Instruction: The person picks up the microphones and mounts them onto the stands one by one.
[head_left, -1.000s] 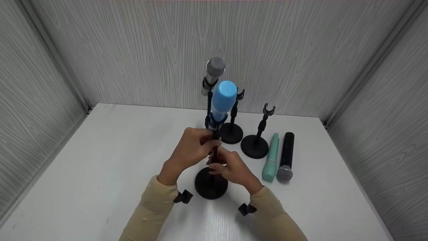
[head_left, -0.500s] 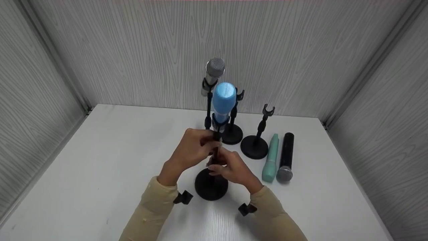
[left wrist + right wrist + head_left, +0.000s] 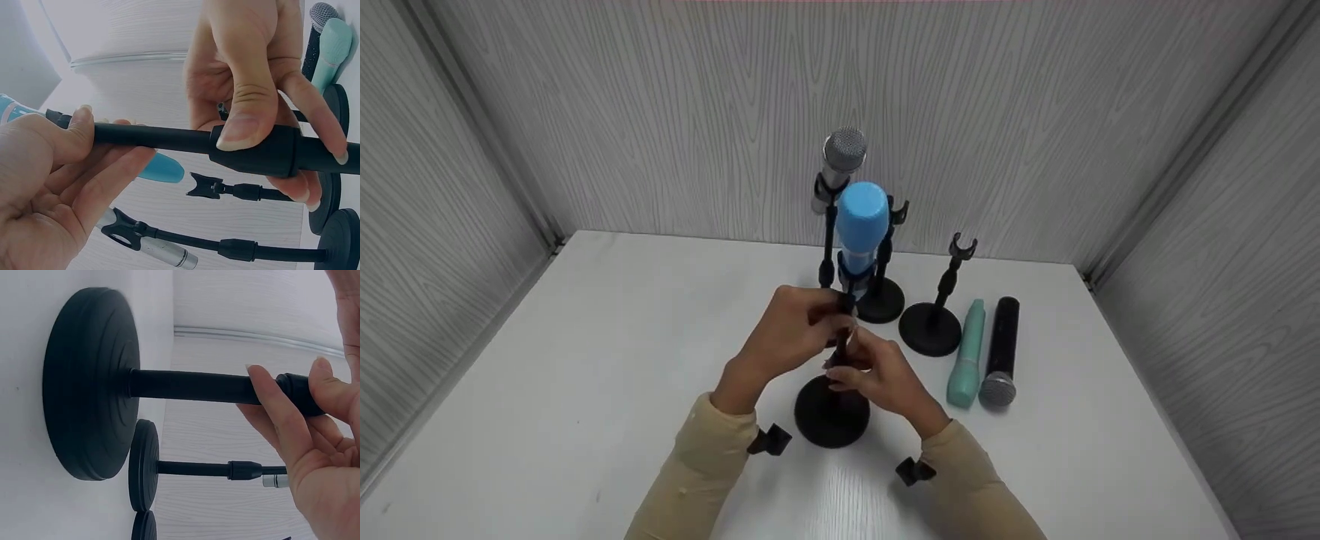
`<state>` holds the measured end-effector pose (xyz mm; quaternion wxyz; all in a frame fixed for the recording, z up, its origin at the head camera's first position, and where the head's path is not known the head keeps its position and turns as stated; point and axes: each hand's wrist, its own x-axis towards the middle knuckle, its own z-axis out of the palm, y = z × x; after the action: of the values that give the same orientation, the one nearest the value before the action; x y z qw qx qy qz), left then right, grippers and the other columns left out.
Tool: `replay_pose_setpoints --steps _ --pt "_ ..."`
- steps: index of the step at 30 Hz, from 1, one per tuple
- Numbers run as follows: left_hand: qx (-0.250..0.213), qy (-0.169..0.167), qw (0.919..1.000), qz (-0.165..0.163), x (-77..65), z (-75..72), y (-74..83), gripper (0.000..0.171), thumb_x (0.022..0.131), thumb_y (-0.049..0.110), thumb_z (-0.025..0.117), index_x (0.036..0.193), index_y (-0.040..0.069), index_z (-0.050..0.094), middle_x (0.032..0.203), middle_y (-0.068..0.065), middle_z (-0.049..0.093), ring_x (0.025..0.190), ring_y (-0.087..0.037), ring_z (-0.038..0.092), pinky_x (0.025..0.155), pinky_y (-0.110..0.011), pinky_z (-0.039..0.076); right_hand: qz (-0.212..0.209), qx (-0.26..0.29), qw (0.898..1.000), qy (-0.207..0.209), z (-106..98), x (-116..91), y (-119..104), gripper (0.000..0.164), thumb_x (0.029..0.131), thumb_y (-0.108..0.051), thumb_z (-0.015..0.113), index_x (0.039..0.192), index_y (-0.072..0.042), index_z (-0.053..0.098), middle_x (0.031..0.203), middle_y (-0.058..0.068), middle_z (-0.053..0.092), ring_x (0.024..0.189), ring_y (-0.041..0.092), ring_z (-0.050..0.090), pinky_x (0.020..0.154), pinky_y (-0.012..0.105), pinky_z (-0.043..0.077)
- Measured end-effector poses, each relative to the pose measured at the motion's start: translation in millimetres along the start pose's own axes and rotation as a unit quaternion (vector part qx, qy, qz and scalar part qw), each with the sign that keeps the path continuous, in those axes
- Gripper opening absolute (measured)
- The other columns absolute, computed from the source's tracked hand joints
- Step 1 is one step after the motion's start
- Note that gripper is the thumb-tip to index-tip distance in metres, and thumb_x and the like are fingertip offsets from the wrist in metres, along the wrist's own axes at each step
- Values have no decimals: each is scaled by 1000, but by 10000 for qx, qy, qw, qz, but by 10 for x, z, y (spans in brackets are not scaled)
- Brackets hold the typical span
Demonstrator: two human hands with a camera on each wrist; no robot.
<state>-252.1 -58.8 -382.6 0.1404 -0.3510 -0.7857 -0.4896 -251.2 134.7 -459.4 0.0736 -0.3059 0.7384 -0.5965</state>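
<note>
On my head feed I record the microphone (image 3: 862, 217) over the hands as bright blue, its stand (image 3: 832, 420) plain black. The rear microphone (image 3: 844, 152) is silver with a grey mesh head. Of the two lying down, one microphone (image 3: 966, 364) is mint green; its neighbour (image 3: 1003, 337) is black, mesh silver. I note a white tabletop (image 3: 660, 337), beige sleeves (image 3: 701, 457) and grey panelling (image 3: 697, 112) patterned in wavy wood grain.

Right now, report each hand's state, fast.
Left hand: closed, pinching the slim black microphone-stand pole.
Right hand: closed, holding the thick black collar lower down.
</note>
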Motion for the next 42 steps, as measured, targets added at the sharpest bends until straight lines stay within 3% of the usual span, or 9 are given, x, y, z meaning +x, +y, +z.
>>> replay_pose_setpoints --steps 6,10,13,18,23,28,32,37,42 --pt "123 -42 9999 18 -10 -14 12 11 98 6 68 90 6 75 74 -4 70 60 -6 55 58 -21 48 252 23 9996 81 14 -13 -25 24 94 -1 72 103 7 51 111 31 71 103 46 73 80 37 64" --pt "98 -96 9999 -59 -19 -18 11 9 99 8 68 94 6 75 80 -5 72 65 -7 59 62 -22 52 364 -179 9991 138 16 -21 -32 25 94 -4 73 105 4 53 114 26 70 103 36 75 81 35 64" --pt "-19 -213 9997 -81 -40 -26 -9 7 98 9 69 96 6 76 85 -5 75 70 -9 66 66 -24 56 341 -584 9975 190 6 -35 -47 26 94 -10 75 107 -1 55 113 20 71 104 30 75 80 32 64" --pt "-301 -776 9964 -189 -93 -44 -89 9 94 10 75 102 6 75 96 -5 78 86 -11 76 79 -26 62 208 -1602 9867 167 -39 -89 -61 33 93 -15 77 122 -9 61 118 13 73 110 28 74 88 34 63" --pt "-161 -1140 9915 -607 -165 -68 -191 21 88 10 82 108 8 76 102 -7 78 94 -17 76 85 -34 62 254 -2297 9726 262 -77 -160 -8 34 93 -12 76 125 -7 65 128 16 70 117 36 71 87 44 63" --pt "382 -1763 9739 -1378 -267 -52 -292 45 83 9 85 125 5 71 125 -12 73 115 -29 71 98 -47 58 664 -2567 9638 268 -93 -210 96 34 91 -10 78 123 -3 68 129 19 69 120 44 66 89 52 61" --pt "721 -2110 9588 -1760 -345 5 -371 61 81 11 87 137 4 63 138 -15 66 122 -35 66 102 -49 55 1039 -2768 9553 36 -90 -229 167 40 89 -14 80 125 -1 68 131 19 68 120 44 65 94 53 58" --pt "1078 -2218 9432 -2225 -437 111 -477 61 79 12 90 135 6 66 138 -13 65 122 -37 63 100 -50 55 1176 -2918 9492 -96 -80 -241 215 44 87 -15 83 125 0 68 130 19 69 119 43 65 99 56 54" --pt "1033 -2243 9320 -2653 -502 189 -570 56 77 8 90 130 8 70 135 -10 68 121 -37 64 99 -50 55 1362 -2984 9445 -160 -58 -242 233 44 85 -13 85 123 0 69 130 20 69 122 43 63 103 57 51"
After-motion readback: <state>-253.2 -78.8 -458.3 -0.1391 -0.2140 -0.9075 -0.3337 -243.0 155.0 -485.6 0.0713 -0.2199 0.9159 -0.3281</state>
